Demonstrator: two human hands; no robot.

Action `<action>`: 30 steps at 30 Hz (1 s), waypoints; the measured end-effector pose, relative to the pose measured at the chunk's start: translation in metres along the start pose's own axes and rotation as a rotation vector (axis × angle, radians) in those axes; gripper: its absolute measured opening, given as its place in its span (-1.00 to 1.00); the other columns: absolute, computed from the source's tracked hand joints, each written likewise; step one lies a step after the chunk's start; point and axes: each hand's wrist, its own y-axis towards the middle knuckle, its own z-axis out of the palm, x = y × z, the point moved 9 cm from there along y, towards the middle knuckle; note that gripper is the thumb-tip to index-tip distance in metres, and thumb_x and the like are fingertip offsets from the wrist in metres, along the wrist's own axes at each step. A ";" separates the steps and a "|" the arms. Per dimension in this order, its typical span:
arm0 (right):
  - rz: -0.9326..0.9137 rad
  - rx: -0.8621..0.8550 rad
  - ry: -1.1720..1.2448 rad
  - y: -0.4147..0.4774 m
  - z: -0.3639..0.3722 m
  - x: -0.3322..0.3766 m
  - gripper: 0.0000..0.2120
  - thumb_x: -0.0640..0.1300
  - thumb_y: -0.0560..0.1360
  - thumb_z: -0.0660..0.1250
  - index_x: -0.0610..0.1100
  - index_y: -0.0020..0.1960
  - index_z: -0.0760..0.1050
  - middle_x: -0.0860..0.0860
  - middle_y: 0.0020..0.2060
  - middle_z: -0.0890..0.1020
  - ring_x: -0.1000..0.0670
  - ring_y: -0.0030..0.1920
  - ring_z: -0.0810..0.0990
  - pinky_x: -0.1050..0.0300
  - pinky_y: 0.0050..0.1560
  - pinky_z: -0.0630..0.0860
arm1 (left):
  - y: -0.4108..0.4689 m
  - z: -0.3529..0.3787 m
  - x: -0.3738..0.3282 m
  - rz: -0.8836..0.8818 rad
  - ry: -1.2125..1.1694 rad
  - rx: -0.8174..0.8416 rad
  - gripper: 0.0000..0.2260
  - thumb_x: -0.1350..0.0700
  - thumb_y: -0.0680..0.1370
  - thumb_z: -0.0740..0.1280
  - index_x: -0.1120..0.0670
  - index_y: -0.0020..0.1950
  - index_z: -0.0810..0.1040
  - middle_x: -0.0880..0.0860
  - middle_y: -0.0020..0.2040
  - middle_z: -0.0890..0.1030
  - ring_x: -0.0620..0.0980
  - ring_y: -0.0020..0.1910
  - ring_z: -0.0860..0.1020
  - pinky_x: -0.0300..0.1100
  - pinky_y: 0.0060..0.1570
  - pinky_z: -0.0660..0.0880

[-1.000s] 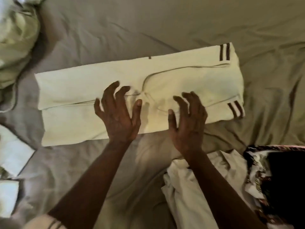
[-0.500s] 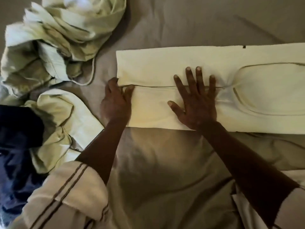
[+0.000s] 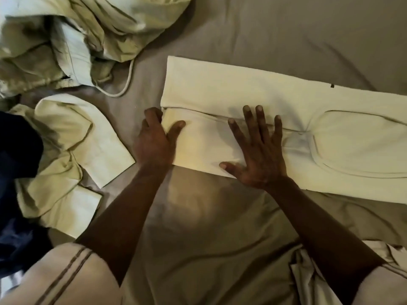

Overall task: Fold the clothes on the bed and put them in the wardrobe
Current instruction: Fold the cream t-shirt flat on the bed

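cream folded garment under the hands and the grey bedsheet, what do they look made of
Cream folded garment: looks like a matte knit, likely cotton jersey. It lies in soft, rounded folds with a stitched curved seam and no shine. Grey bedsheet: seems a thin woven cotton or blend, with a faint sheen and long shallow creases.

The folded cream shirt is running off the right edge, so that end is not showing, and a tiny dark mark on it is looking too small to tell. The left hand is curling its fingertips out of sight at the shirt's other end. The dark blue cloth and the pale green pile are getting cut off at the left edge.
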 end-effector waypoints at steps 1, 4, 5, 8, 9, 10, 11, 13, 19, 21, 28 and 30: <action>-0.025 -0.028 0.000 -0.003 -0.001 0.000 -0.04 0.51 0.49 0.15 -0.01 0.68 0.01 -0.19 0.67 -0.01 -0.28 0.66 -0.08 -0.52 0.51 -0.04 | -0.003 -0.002 -0.002 -0.004 0.030 -0.030 -0.43 -0.35 0.59 0.25 0.13 0.28 0.39 0.15 0.12 0.61 0.28 -0.05 0.63 0.00 -0.23 0.44; -0.041 -0.047 0.015 -0.003 0.000 0.002 -0.12 0.44 0.54 0.14 -0.02 0.68 0.04 -0.18 0.67 0.01 -0.26 0.66 -0.06 -0.50 0.52 -0.04 | -0.009 -0.004 -0.005 -0.050 0.133 -0.087 -0.51 -0.32 0.64 0.21 0.12 0.20 0.45 0.16 0.11 0.54 0.27 -0.07 0.59 -0.04 -0.26 0.34; -0.042 -0.042 0.019 -0.002 0.000 0.002 -0.13 0.43 0.55 0.13 -0.02 0.68 0.04 -0.18 0.67 0.01 -0.25 0.66 -0.06 -0.49 0.53 -0.05 | -0.009 -0.003 -0.006 -0.050 0.150 -0.090 -0.53 -0.30 0.65 0.19 0.12 0.17 0.46 0.17 0.12 0.52 0.27 -0.06 0.58 -0.03 -0.25 0.33; -0.035 -0.043 0.014 0.000 -0.001 0.001 -0.15 0.43 0.56 0.11 -0.01 0.68 0.04 -0.17 0.67 0.00 -0.25 0.66 -0.08 -0.49 0.52 -0.05 | -0.005 -0.007 -0.002 -0.069 0.143 -0.112 -0.60 -0.17 0.70 0.16 0.18 0.15 0.45 0.23 0.15 0.49 0.32 -0.10 0.56 0.01 -0.24 0.33; -0.022 -0.054 0.014 -0.001 -0.004 -0.001 -0.16 0.42 0.56 0.10 -0.01 0.68 0.04 -0.16 0.67 0.00 -0.25 0.66 -0.08 -0.49 0.52 -0.05 | -0.005 -0.009 0.001 -0.111 0.130 -0.121 -0.61 -0.14 0.71 0.15 0.20 0.16 0.44 0.24 0.17 0.48 0.34 -0.10 0.55 0.01 -0.23 0.31; 0.005 -0.070 0.010 -0.002 -0.006 -0.005 -0.17 0.41 0.56 0.10 -0.01 0.68 0.04 -0.15 0.67 0.00 -0.25 0.66 -0.08 -0.49 0.53 -0.06 | -0.004 -0.010 0.004 -0.148 0.116 -0.125 -0.61 -0.13 0.72 0.14 0.21 0.18 0.43 0.24 0.19 0.48 0.35 -0.09 0.55 0.02 -0.22 0.30; 0.043 -0.088 0.004 -0.004 -0.008 -0.010 -0.18 0.40 0.57 0.09 -0.01 0.68 0.04 -0.15 0.67 0.01 -0.26 0.66 -0.08 -0.49 0.53 -0.06 | -0.004 -0.012 0.005 -0.169 0.104 -0.129 -0.62 -0.13 0.72 0.14 0.21 0.18 0.43 0.23 0.19 0.48 0.35 -0.09 0.55 0.02 -0.22 0.29; 0.131 -0.125 -0.004 -0.010 -0.011 -0.023 -0.20 0.37 0.59 0.08 -0.02 0.69 0.03 -0.15 0.67 0.02 -0.27 0.66 -0.07 -0.48 0.53 -0.05 | -0.002 -0.016 0.001 -0.174 0.077 -0.148 -0.60 -0.17 0.70 0.15 0.17 0.18 0.43 0.17 0.16 0.50 0.31 -0.08 0.57 0.00 -0.21 0.32; 0.206 -0.100 -0.029 -0.020 -0.002 -0.044 -0.21 0.37 0.62 0.04 -0.01 0.69 -0.04 -0.15 0.67 -0.02 -0.26 0.66 -0.09 -0.45 0.55 -0.04 | 0.006 -0.012 -0.007 -0.174 0.141 -0.114 -0.57 -0.26 0.67 0.15 0.11 0.20 0.43 0.16 0.16 0.51 0.30 -0.07 0.59 -0.02 -0.19 0.35; 0.227 -0.062 -0.035 -0.017 0.004 -0.052 -0.21 0.39 0.62 0.00 0.01 0.70 -0.09 -0.14 0.68 -0.06 -0.25 0.66 -0.13 -0.41 0.57 -0.07 | 0.007 -0.010 -0.001 -0.203 0.100 -0.123 -0.61 -0.17 0.71 0.14 0.16 0.19 0.43 0.18 0.15 0.53 0.32 -0.04 0.58 -0.03 -0.17 0.29; 0.298 -0.051 0.009 -0.013 0.012 -0.062 -0.23 0.39 0.63 -0.02 0.03 0.70 -0.08 -0.13 0.68 -0.07 -0.23 0.66 -0.15 -0.32 0.61 -0.11 | 0.020 -0.016 0.003 -0.455 -0.196 0.023 -0.31 -0.45 0.61 0.00 0.08 0.30 0.53 0.10 0.20 0.64 0.16 0.20 0.57 -0.07 0.05 0.35; 0.293 -0.044 0.015 -0.013 0.014 -0.062 -0.23 0.40 0.63 -0.02 0.03 0.70 -0.08 -0.13 0.68 -0.07 -0.23 0.66 -0.16 -0.31 0.61 -0.12 | 0.033 -0.007 -0.004 -0.508 -0.203 0.148 -0.22 -0.56 0.48 0.15 0.05 0.33 0.56 0.09 0.27 0.63 0.17 0.27 0.56 -0.02 0.18 0.44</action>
